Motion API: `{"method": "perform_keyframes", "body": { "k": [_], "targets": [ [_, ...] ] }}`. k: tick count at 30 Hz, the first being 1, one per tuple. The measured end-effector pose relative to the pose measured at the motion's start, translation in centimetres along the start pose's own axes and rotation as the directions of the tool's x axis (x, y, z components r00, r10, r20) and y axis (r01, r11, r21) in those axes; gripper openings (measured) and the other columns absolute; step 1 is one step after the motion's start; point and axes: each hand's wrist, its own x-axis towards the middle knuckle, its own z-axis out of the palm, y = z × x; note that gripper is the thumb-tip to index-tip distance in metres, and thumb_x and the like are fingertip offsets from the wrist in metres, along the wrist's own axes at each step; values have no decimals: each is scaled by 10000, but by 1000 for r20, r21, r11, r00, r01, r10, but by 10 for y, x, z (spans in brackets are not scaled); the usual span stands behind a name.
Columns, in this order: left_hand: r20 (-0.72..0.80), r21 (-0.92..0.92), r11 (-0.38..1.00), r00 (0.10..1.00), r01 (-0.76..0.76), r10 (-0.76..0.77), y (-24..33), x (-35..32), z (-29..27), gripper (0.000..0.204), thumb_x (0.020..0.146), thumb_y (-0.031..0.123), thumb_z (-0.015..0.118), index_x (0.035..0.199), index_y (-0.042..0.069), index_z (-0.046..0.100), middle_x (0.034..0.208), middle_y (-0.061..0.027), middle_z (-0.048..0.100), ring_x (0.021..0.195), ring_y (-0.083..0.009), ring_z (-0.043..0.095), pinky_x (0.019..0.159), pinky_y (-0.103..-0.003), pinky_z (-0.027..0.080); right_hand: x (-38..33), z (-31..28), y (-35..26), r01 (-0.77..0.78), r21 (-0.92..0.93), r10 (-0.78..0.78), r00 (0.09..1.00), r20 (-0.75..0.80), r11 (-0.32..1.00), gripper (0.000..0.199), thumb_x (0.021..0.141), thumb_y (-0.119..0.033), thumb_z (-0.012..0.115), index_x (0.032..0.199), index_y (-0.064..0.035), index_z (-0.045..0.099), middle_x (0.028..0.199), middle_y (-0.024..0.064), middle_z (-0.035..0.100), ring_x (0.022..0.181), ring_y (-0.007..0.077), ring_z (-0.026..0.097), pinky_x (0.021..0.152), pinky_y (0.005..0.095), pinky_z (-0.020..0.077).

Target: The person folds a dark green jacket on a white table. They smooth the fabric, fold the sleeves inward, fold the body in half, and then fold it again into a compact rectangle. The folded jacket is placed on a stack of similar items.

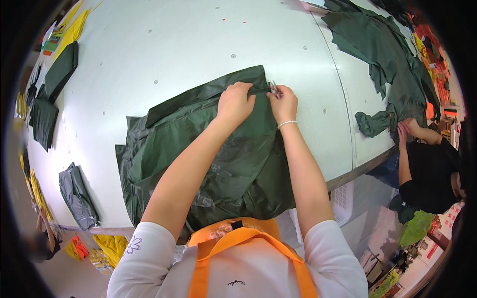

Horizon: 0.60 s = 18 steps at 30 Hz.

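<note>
Head view, looking down over both forearms onto a large white table (164, 44). Left hand (234, 103): fingers curled down, pressing and pinching the top edge of a dark green garment (223, 154) near its folded upper band. Right hand (283, 103): fingers closed around a small metal tool (274, 89), thin and silvery, tip showing just above the fingertips; exact kind of tool cannot be told. A pearl-like bracelet (287, 123) sits on the right wrist. The two hands are just beside each other at the garment's upper right corner.

Garment: shiny dark green fabric, spread flat on the table directly ahead of the person, lower part crumpled and hanging over the near table edge.

Surface: table is pale, with small round dots scattered on it and a seam line running down its right part. More dark green fabric (387, 44) is heaped at the far right; folded dark green pieces (52, 94) and a folded grey piece (77, 196) lie along the left edge, with yellow fabric (72, 32) at the upper left.

Room: another person (430, 174) in a black top stands at the right, hands on the green heap. Wearer has white sleeves and an orange apron (233, 248).
</note>
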Motion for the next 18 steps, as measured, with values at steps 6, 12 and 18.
{"method": "perform_keyframes", "body": {
  "k": [6, 12, 18],
  "targets": [
    [198, -54, 954, 940, 294, -278, 7, 26, 31, 268, 755, 226, 661, 958, 56, 696, 901, -144, 672, 829, -295, 644, 750, -363, 500, 3, -4, -13, 68, -81, -67, 998, 18, 994, 130, 724, -142, 723, 827, -69, 690, 842, 111, 634, 755, 291, 621, 660, 365, 491],
    [241, -348, 852, 916, 391, -321, -3, 30, 29, 241, 757, 173, 674, 929, 6, 700, 796, -110, 684, 737, -157, 633, 685, -282, 490, 5, -2, -8, -92, 275, 60, 990, 125, 957, 102, 746, -92, 703, 811, -18, 675, 750, 75, 656, 639, 150, 602, 615, 274, 477],
    [254, -429, 811, 914, 398, -315, 8, 29, 15, 236, 763, 152, 661, 920, -21, 694, 768, -83, 674, 718, -109, 600, 669, -252, 480, 4, -6, -13, -157, 510, 89, 984, 155, 846, 100, 767, -65, 694, 803, 16, 649, 714, 29, 638, 650, 63, 557, 618, 219, 464]
  ]
}}
